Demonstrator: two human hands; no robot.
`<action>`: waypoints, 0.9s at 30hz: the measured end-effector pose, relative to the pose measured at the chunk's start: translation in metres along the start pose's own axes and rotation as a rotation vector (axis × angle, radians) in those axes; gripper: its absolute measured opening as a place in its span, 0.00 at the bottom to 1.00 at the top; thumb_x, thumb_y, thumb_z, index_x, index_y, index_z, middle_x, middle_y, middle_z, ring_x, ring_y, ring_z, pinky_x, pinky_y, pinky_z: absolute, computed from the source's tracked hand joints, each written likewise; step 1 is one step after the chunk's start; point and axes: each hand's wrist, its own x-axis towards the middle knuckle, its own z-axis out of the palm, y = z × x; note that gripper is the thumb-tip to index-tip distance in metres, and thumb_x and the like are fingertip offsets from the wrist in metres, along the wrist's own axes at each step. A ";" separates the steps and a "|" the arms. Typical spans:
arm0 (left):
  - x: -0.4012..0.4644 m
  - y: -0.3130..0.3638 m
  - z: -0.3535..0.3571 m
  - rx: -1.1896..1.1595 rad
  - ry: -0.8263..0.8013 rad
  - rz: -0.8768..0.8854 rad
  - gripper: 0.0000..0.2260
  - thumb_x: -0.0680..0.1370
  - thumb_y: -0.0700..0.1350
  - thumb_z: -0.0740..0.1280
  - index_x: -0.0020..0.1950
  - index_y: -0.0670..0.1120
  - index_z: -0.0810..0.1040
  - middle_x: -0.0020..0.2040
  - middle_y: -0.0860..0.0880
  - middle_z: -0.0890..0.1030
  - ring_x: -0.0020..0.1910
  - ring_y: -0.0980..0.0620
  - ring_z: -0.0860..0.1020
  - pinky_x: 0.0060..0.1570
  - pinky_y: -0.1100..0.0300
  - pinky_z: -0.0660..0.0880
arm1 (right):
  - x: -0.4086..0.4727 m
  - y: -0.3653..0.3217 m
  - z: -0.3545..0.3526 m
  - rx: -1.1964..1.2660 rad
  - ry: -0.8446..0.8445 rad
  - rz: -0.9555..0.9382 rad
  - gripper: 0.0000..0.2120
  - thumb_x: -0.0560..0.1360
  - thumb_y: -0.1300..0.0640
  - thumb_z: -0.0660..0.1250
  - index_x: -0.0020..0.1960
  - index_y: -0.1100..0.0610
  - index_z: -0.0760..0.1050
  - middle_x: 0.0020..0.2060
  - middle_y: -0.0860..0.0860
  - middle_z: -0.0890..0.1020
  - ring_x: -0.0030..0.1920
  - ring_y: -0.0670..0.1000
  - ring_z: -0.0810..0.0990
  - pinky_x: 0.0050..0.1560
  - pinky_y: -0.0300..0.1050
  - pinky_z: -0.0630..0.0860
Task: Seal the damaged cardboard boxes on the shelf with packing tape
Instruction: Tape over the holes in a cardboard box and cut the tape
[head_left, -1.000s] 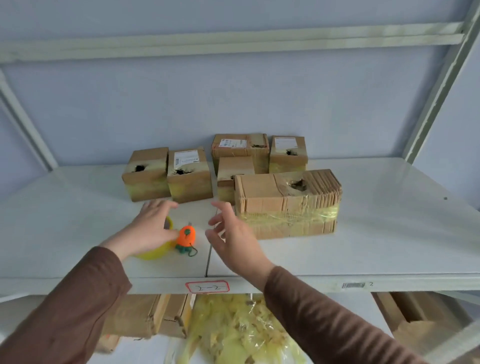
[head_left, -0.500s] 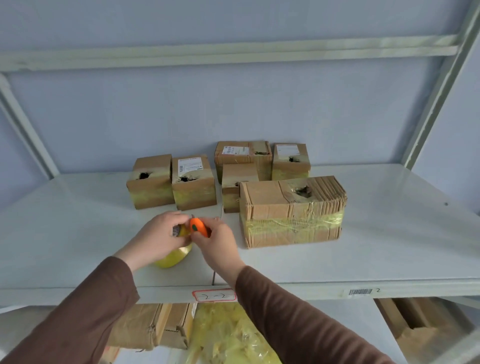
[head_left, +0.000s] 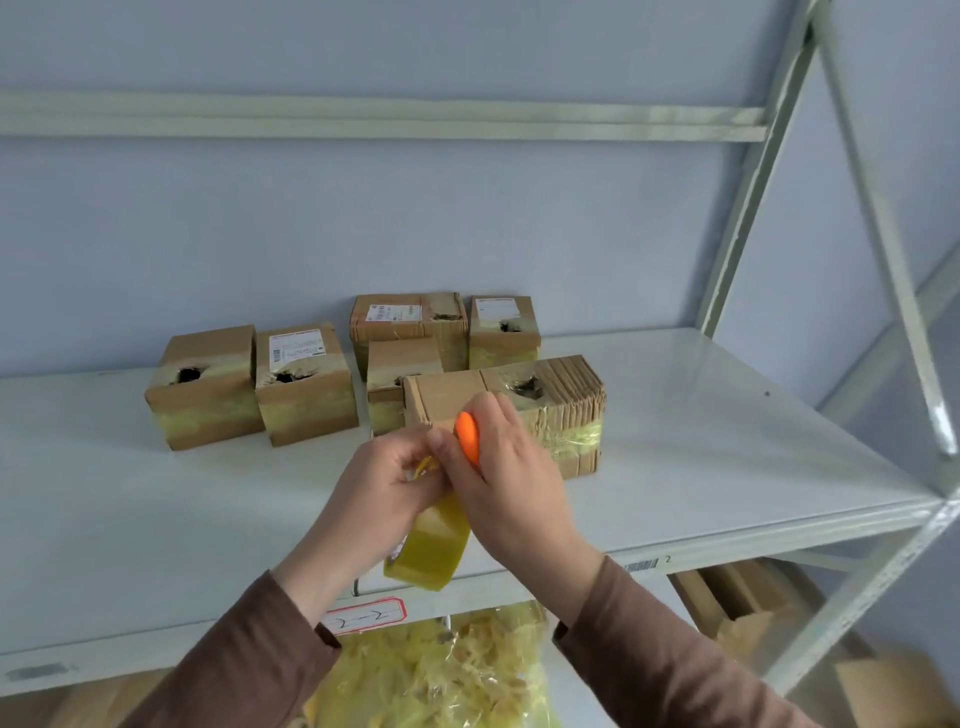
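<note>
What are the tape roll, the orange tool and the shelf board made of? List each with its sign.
Tape roll: seemingly glossy yellow translucent plastic film; light shows through it.
Orange tool: probably smooth matte plastic, judging by its even colour and rounded shape; mostly hidden by the hands.
Shelf board: likely painted metal or laminate; the white surface shows faint reflections.

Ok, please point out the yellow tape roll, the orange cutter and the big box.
yellow tape roll (head_left: 434, 545), head view, outer face.
orange cutter (head_left: 467, 435), head view, body.
big box (head_left: 441, 395), head view, top panel.
</note>
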 end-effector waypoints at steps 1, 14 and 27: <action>0.004 0.006 0.009 -0.006 -0.002 0.018 0.06 0.78 0.46 0.69 0.50 0.53 0.85 0.47 0.49 0.87 0.51 0.47 0.85 0.55 0.40 0.80 | -0.001 0.004 -0.006 0.010 0.036 0.018 0.19 0.80 0.34 0.55 0.48 0.50 0.63 0.44 0.44 0.69 0.39 0.46 0.71 0.37 0.46 0.70; 0.064 0.022 0.056 -0.175 -0.087 -0.147 0.13 0.83 0.49 0.68 0.37 0.52 0.79 0.34 0.55 0.78 0.34 0.57 0.76 0.42 0.57 0.70 | -0.021 0.082 -0.082 0.730 0.193 0.315 0.12 0.83 0.50 0.64 0.49 0.59 0.73 0.38 0.54 0.85 0.39 0.52 0.84 0.43 0.46 0.79; 0.155 0.028 0.028 -0.201 0.049 -0.241 0.05 0.81 0.46 0.69 0.47 0.50 0.84 0.46 0.54 0.87 0.48 0.55 0.83 0.57 0.52 0.80 | -0.055 0.058 -0.087 0.512 -0.224 0.270 0.24 0.82 0.46 0.66 0.72 0.25 0.65 0.53 0.33 0.81 0.61 0.47 0.77 0.73 0.47 0.69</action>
